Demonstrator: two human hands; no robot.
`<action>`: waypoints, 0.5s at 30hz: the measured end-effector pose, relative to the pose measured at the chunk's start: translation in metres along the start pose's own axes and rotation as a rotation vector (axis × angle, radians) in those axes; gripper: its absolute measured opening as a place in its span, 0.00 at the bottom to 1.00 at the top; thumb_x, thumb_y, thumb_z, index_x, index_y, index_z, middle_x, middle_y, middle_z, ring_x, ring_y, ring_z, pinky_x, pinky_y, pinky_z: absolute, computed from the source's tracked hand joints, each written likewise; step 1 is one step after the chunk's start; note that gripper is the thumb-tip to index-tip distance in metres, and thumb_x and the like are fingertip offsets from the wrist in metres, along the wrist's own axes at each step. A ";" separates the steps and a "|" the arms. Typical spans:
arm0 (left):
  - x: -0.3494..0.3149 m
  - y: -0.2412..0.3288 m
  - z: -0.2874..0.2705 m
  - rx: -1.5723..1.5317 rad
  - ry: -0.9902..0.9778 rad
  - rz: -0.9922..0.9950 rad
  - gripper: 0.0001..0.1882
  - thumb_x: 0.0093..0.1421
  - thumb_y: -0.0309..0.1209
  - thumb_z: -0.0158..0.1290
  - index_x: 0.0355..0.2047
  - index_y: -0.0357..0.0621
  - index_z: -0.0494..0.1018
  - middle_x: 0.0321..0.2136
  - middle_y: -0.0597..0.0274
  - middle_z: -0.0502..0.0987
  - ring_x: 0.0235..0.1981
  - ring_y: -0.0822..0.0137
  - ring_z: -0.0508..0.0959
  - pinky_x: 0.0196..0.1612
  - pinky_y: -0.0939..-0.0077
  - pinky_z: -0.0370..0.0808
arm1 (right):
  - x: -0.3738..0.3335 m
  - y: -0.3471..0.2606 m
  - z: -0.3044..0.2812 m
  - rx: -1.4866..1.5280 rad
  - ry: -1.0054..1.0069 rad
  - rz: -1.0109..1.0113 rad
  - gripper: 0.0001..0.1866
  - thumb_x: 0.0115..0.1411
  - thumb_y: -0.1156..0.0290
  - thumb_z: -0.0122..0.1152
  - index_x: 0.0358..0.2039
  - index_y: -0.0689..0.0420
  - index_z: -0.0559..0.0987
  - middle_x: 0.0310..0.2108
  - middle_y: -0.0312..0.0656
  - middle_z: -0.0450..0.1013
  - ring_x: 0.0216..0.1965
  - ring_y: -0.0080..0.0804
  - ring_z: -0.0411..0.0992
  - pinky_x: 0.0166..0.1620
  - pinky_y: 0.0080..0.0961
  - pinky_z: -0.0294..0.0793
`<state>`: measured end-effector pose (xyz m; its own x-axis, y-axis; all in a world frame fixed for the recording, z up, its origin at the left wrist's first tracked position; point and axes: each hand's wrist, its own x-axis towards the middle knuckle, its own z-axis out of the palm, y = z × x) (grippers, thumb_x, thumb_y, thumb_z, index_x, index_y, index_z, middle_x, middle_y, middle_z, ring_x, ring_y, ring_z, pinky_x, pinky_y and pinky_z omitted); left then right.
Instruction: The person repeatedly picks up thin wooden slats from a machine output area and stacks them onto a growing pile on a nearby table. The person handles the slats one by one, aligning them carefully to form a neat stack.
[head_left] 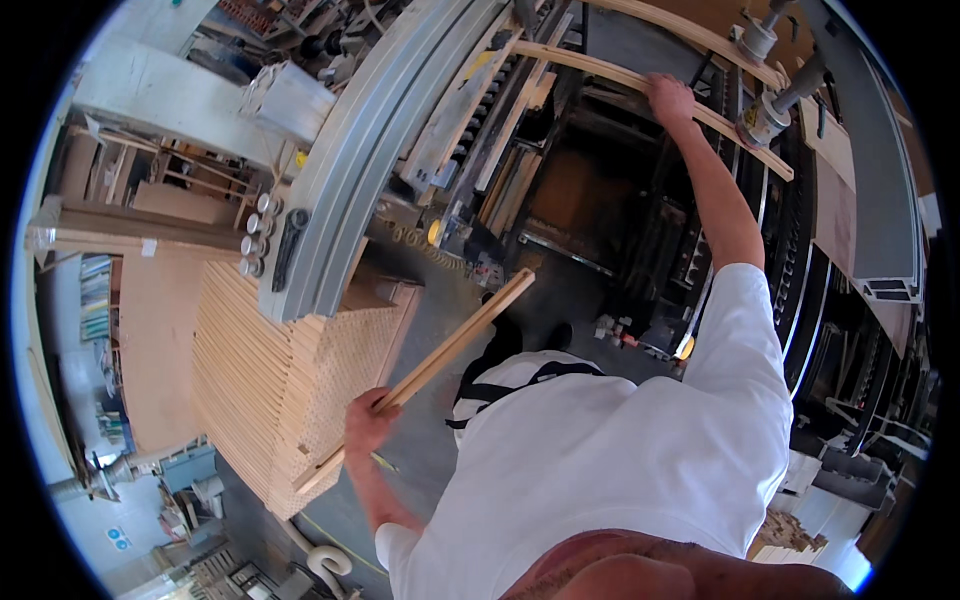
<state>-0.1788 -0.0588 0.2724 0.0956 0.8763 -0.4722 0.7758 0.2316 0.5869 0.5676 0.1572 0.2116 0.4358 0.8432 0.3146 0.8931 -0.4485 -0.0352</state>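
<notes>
Setting: woodworking shop, grey concrete floor (455, 330), seen from above the worker's white-shirted shoulders. Landmark: the stack of pale wooden slats (290, 390) standing at the worker's left.

Item 1: long wooden slat (440, 365). Runs diagonally past the stack's right-hand corner, its lower end low against the stack's near face, its upper end out over the floor. Left hand (368, 412) closed around it toward the lower end. Judged light, stiff and dry, with square edges; gripped so far from its middle, the free end would likely swing and sag. A hold nearer mid-length would steady it.

Item 2: second wooden slat (650, 85), well away from the stack, across the machine frame (600, 200) ahead. Right hand (668, 98) lies on top of it, arm fully extended; whether the fingers are curled round it cannot be told. Two clamp cylinders (775, 110) sit just beyond that hand.

Item 3: grey metal rail (350, 170), passing over the stack's far edge.

Clearance: open floor between stack and machine; the rail and the dark machine opening hem in the slat's free end.
</notes>
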 end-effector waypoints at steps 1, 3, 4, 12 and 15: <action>-0.010 -0.008 -0.011 -0.069 -0.013 -0.075 0.20 0.47 0.23 0.64 0.43 0.35 0.78 0.31 0.56 0.82 0.33 0.65 0.80 0.38 0.73 0.75 | 0.000 0.003 0.002 0.050 0.014 -0.010 0.13 0.57 0.62 0.58 0.42 0.49 0.78 0.44 0.43 0.75 0.50 0.49 0.72 0.50 0.46 0.71; -0.036 -0.027 -0.037 -0.174 -0.026 -0.178 0.19 0.47 0.22 0.64 0.42 0.34 0.78 0.31 0.60 0.81 0.32 0.71 0.79 0.36 0.76 0.75 | 0.000 -0.009 -0.005 -0.009 -0.047 0.021 0.17 0.58 0.58 0.59 0.48 0.46 0.77 0.47 0.45 0.74 0.51 0.47 0.72 0.51 0.45 0.71; -0.049 -0.037 -0.051 -0.209 -0.033 -0.202 0.19 0.47 0.21 0.64 0.42 0.34 0.78 0.30 0.62 0.80 0.32 0.73 0.78 0.35 0.77 0.75 | -0.001 -0.016 -0.011 -0.038 -0.077 0.034 0.20 0.58 0.56 0.59 0.50 0.45 0.77 0.48 0.46 0.74 0.52 0.47 0.71 0.51 0.44 0.71; -0.153 -0.171 -0.154 -0.320 0.188 -0.249 0.21 0.50 0.22 0.65 0.45 0.32 0.76 0.32 0.66 0.78 0.33 0.74 0.76 0.38 0.78 0.74 | -0.022 -0.052 -0.020 0.458 0.292 -0.001 0.24 0.63 0.55 0.57 0.53 0.57 0.76 0.52 0.49 0.74 0.54 0.45 0.72 0.57 0.36 0.69; -0.148 -0.187 -0.174 -0.448 0.277 -0.214 0.17 0.54 0.27 0.61 0.45 0.34 0.76 0.31 0.65 0.79 0.32 0.74 0.76 0.38 0.79 0.73 | -0.082 -0.120 -0.062 0.663 0.236 -0.005 0.19 0.63 0.62 0.60 0.50 0.61 0.78 0.46 0.49 0.76 0.47 0.41 0.76 0.51 0.32 0.74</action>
<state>-0.4468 -0.1581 0.3469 -0.2490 0.8541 -0.4566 0.4134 0.5201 0.7474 0.4181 0.1235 0.2487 0.4628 0.7243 0.5111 0.8073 -0.1061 -0.5806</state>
